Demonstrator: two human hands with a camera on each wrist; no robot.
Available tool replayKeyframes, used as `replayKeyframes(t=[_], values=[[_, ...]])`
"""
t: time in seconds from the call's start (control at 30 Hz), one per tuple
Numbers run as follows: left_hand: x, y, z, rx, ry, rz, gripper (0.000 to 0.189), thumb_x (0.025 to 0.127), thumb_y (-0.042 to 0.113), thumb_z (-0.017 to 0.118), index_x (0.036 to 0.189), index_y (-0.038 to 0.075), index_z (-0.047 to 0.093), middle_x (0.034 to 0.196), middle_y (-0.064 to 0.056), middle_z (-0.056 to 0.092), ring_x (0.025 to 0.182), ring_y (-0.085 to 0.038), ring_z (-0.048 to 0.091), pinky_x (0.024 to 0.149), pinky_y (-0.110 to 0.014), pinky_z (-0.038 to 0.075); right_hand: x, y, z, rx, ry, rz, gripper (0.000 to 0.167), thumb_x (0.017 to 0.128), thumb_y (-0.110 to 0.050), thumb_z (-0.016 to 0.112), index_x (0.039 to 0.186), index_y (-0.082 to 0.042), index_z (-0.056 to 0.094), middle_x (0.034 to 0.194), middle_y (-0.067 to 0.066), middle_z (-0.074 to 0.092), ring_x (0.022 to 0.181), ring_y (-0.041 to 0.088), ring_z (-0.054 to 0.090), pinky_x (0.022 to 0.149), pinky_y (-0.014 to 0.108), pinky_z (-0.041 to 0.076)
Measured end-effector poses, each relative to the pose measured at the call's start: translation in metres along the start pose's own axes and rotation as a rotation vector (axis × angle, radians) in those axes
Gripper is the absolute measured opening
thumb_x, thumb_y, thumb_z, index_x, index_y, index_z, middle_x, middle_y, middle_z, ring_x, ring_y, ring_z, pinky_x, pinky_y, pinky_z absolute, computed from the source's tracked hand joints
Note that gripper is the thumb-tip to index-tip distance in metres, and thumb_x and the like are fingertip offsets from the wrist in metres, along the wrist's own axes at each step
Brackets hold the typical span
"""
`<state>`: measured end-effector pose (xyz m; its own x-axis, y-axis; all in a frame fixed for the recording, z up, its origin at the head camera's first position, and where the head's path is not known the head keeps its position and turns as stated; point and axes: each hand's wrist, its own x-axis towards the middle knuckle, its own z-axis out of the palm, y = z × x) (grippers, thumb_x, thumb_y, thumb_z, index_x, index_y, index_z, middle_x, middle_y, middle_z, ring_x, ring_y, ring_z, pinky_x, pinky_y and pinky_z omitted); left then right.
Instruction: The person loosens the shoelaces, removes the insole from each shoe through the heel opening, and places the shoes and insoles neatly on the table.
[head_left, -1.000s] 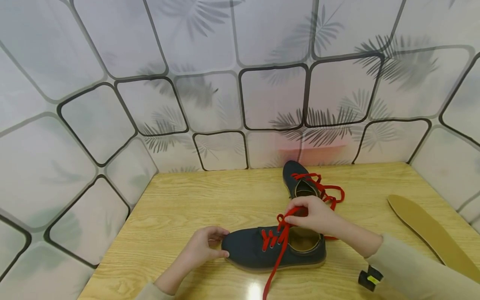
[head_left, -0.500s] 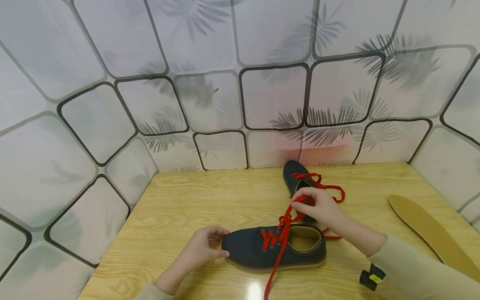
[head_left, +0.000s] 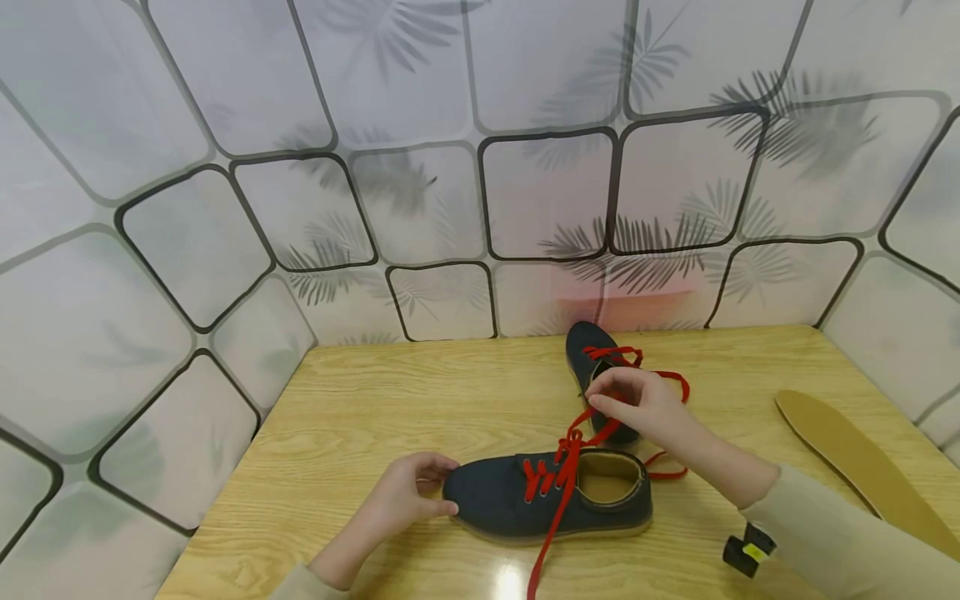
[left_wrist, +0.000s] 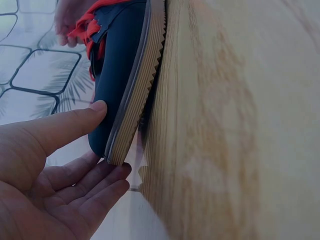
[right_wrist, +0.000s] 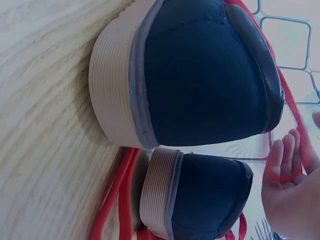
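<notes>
A navy shoe (head_left: 487, 500) with red laces lies sole-down on the wooden table, toe pointing left. Its toe is held by my left hand (head_left: 405, 497); in the left wrist view the thumb (left_wrist: 95, 110) presses on the upper and the fingertips meet the front of the sole. Above the far side of the shoe, my right hand (head_left: 648, 410) pinches a red shoelace (head_left: 572, 450), drawn taut from the knot at the top eyelets. Another lace end hangs over the near side toward the table's front. The right wrist view shows the shoe's heel (right_wrist: 205, 80).
Behind the first shoe stands a second navy shoe (head_left: 583, 343) with loose red laces, partly hidden by my right hand. A tan insole (head_left: 847, 450) lies at the right of the table (head_left: 420, 392). A patterned curtain (head_left: 547, 200) encloses the back and sides.
My right hand has moved up and slightly right, away from the shoe, drawing the red shoelace with it. The left hand and the shoe have stayed in place.
</notes>
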<state>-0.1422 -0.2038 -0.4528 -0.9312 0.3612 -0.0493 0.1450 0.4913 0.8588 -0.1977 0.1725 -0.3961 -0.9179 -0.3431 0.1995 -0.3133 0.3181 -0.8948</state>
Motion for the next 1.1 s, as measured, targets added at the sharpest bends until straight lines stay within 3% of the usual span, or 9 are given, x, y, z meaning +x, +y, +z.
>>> replayKeyframes(t=[0.2,0.4,0.67,0.83,1.1], values=[[0.000,0.001,0.000,0.012,0.001,-0.002,0.050,0.082,0.001,0.090,0.127,-0.005,0.069,0.124,-0.019,0.073,0.113,-0.035,0.072,0.097,-0.039,0.065,0.001,0.004,0.004,-0.063,-0.078,-0.098,0.012,0.099,-0.006,0.074,0.110,-0.003,0.078,0.100,0.010,0.076,0.083,0.010,0.071,0.074,0.022,0.061],[0.002,0.000,-0.001,0.034,-0.001,-0.006,0.050,0.083,0.003,0.090,0.127,-0.005,0.070,0.125,-0.019,0.073,0.114,-0.035,0.072,0.098,-0.037,0.064,0.001,0.009,0.011,-0.101,-0.190,-0.189,0.012,0.097,-0.007,0.077,0.109,-0.007,0.078,0.100,0.007,0.076,0.084,0.002,0.069,0.076,0.022,0.063],[0.001,0.002,-0.001,0.017,0.002,0.002,0.050,0.082,0.001,0.090,0.127,-0.006,0.069,0.125,-0.020,0.073,0.114,-0.037,0.072,0.098,-0.039,0.065,0.001,0.011,0.016,-0.079,-0.297,-0.298,0.008,0.095,-0.005,0.080,0.102,-0.009,0.077,0.098,0.014,0.075,0.079,0.004,0.067,0.067,0.022,0.061],[0.001,0.002,-0.001,0.020,0.003,0.000,0.050,0.082,0.002,0.090,0.127,-0.005,0.069,0.125,-0.020,0.073,0.115,-0.036,0.072,0.098,-0.039,0.064,0.000,0.012,0.015,-0.110,-0.279,-0.294,0.007,0.095,-0.006,0.079,0.098,-0.013,0.077,0.093,0.006,0.075,0.077,0.003,0.064,0.067,0.021,0.059],[0.000,0.001,0.000,0.018,0.001,0.003,0.050,0.082,0.001,0.091,0.126,-0.006,0.070,0.124,-0.019,0.074,0.111,-0.033,0.072,0.097,-0.036,0.065,-0.004,0.009,0.012,-0.139,-0.149,-0.254,0.009,0.095,-0.002,0.078,0.096,-0.010,0.076,0.089,0.001,0.071,0.075,0.003,0.062,0.065,0.021,0.057]])
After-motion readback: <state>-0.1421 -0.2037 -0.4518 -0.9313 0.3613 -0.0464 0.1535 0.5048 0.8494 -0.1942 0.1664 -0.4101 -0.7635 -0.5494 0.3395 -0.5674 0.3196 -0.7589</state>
